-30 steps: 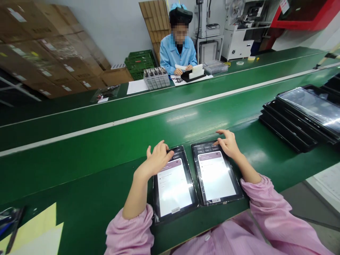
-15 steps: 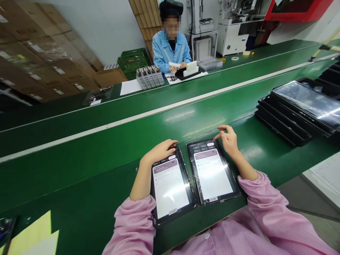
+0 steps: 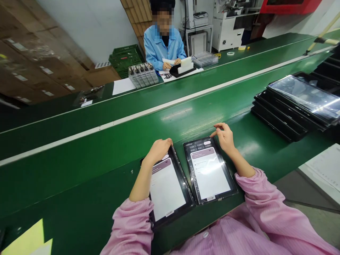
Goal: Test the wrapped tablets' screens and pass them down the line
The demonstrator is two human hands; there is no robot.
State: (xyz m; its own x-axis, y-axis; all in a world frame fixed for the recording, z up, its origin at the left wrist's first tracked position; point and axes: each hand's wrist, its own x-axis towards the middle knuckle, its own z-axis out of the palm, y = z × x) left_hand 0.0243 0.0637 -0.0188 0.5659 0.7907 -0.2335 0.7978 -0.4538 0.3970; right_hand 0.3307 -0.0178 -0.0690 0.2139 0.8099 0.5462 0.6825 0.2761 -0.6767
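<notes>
Two tablets lie side by side on the green bench, screens lit with a white page and a mauve banner. My left hand (image 3: 158, 151) is closed at the top edge of the left tablet (image 3: 170, 191), its thumb by the upper right corner; most of its fingers are hidden. Over the upper right corner of the right tablet (image 3: 211, 173) is my right hand (image 3: 225, 137), fingers bent and apart, one fingertip at the tablet's edge. The right hand is not wrapped round anything.
Black-framed screen panels (image 3: 297, 106) are stacked at the right. Yellow sheets (image 3: 25, 239) lie at the lower left. Beyond the white rail (image 3: 148, 108), a co-worker in a blue jacket (image 3: 164, 46) sits by a pile of clear trays (image 3: 143, 75).
My left hand has curled its fingers at the left tablet's top edge, and that tablet has turned slightly. My right hand stays by its tablet's corner. The view has shifted slightly.
</notes>
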